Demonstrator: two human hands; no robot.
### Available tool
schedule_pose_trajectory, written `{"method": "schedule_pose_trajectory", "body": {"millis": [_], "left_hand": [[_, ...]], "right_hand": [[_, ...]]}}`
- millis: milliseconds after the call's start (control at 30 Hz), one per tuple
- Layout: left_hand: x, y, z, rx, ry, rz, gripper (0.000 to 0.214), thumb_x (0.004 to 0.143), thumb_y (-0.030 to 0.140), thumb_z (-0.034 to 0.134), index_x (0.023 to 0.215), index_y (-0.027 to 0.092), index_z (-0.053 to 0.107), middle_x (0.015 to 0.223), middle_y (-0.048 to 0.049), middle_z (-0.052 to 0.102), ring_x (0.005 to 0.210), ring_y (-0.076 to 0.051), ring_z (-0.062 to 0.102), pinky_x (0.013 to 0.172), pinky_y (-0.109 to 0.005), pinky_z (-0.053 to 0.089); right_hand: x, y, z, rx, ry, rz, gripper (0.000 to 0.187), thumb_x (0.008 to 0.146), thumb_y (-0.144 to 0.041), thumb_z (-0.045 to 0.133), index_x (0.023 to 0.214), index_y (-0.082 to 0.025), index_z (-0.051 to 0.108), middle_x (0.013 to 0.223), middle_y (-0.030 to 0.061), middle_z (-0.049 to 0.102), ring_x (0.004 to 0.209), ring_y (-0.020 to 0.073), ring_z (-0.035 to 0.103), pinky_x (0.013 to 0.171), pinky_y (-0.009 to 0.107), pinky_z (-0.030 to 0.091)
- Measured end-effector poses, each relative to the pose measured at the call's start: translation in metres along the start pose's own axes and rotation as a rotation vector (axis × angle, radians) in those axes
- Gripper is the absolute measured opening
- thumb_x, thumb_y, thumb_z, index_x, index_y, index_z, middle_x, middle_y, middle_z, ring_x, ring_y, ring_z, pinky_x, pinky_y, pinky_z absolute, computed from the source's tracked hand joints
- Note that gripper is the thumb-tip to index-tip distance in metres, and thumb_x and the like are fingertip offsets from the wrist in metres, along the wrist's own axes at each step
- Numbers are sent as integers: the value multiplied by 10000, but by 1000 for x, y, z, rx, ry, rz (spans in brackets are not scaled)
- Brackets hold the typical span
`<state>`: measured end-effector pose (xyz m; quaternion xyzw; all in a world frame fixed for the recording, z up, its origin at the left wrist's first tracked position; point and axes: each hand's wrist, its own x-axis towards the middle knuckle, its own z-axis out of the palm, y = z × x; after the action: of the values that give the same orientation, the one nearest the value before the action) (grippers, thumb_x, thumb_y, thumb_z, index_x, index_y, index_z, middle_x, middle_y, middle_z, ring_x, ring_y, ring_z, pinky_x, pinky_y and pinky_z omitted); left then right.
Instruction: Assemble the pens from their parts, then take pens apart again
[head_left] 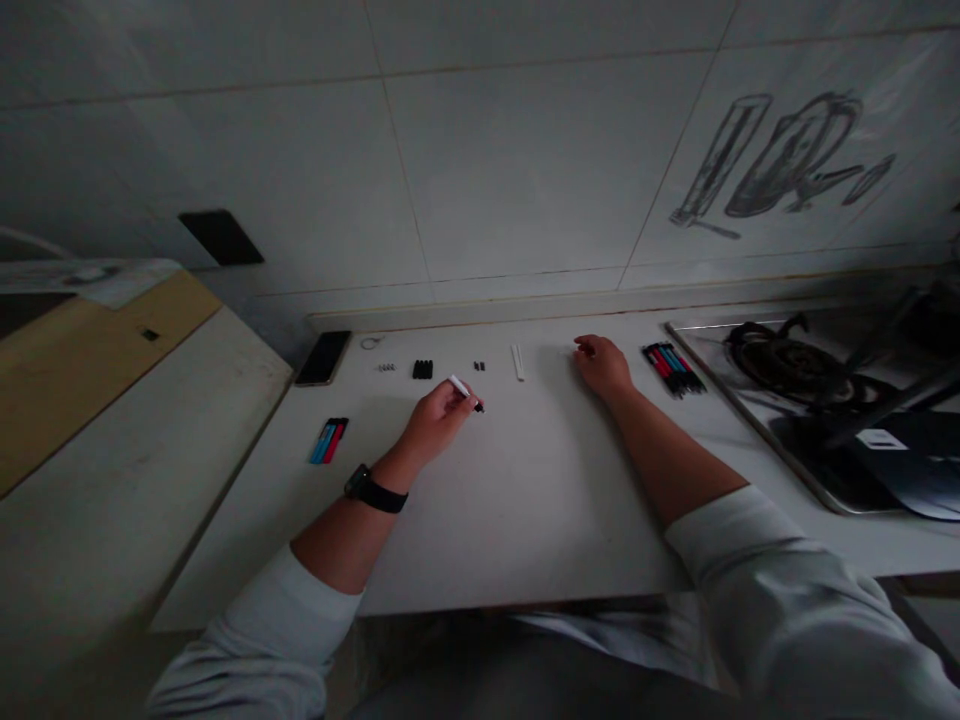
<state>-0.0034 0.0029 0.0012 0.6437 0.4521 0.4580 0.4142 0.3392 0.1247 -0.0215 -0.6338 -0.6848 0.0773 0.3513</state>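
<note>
My left hand point(437, 418) is closed around a white pen barrel with a black tip point(466, 391), held just above the white counter point(525, 500). A black watch sits on that wrist. My right hand point(602, 364) rests farther back on the counter with curled fingers pinching something small and pale I cannot make out. Between the hands lies a white pen part point(517, 362). Small black parts point(422, 369) and a tiny black pair point(478, 366) lie behind my left hand.
A bundle of red, blue and black pens point(673, 368) lies right of my right hand. A few red and blue pens point(328, 440) lie at the left. A dark phone point(323, 357) sits at the back left. A gas stove point(817, 390) fills the right.
</note>
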Motion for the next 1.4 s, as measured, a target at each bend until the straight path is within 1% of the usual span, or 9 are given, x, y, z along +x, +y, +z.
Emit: {"method": "schedule_pose_trajectory", "body": {"millis": [133,400,667,800,900,1033,1133,1300,1400], "left_hand": [[-1,3,1,48,-39,-24,188,922,364,644,963,190,587,952,-62,744,913,-182,708,878,-336,539],[-1,0,2,76,-55,-30,207,920,377,644,1012,192,628,929,-50,737,882,-174,711,841,-325,553],[-2,1,2,148,-67,-22,209,933,375,624,1043,198,641,936,-45,744,870,-169,711,826,-316,547],[-3,3,1,229,-67,11,208,945,377,602,1052,205,648,936,-37,739,850,-163,698,793,-298,542],[-5,7,-1,326,-84,50,197,964,375,575,1054,215,648,906,-24,732,814,-156,687,768,-288,533],[-6,10,-2,416,-111,96,168,974,357,559,1024,220,643,880,-16,722,798,-152,681,750,-277,521],[-7,11,-2,472,-119,115,172,977,356,559,1034,221,650,870,-14,723,780,-150,675,744,-272,513],[-6,14,-1,525,-135,170,188,977,351,569,1049,218,680,915,-29,723,805,-158,668,776,-282,510],[-6,17,-1,543,-169,200,205,981,347,569,1046,209,705,948,-47,716,834,-168,658,787,-290,512]], "right_hand": [[1,1,7,-30,-27,-23,343,854,-230,581,1155,-168,734,1030,115,710,929,237,634,904,368,497],[2,2,7,-69,-41,-28,312,854,-219,583,1099,-179,771,1007,108,705,911,225,631,903,353,487],[2,1,6,-95,-20,2,212,837,-240,603,964,-183,763,1001,119,718,908,238,631,883,354,486],[0,-2,2,-18,50,103,166,865,-275,581,941,-194,704,958,125,738,878,255,652,847,376,493],[-2,-7,-1,166,105,141,141,883,-305,567,951,-210,645,911,97,752,852,243,681,833,378,505],[-12,-25,-4,455,118,54,146,896,-338,563,976,-221,599,871,52,740,813,201,696,791,347,524],[-27,-49,-6,541,49,-63,174,922,-371,564,1003,-223,607,846,30,707,754,178,668,738,325,523],[-57,-94,-10,479,-152,-335,205,939,-398,621,990,-231,727,940,61,713,839,187,657,760,320,516],[-68,-110,-12,477,-258,-440,189,956,-357,617,985,-249,769,951,63,719,860,189,666,771,317,521]]}}
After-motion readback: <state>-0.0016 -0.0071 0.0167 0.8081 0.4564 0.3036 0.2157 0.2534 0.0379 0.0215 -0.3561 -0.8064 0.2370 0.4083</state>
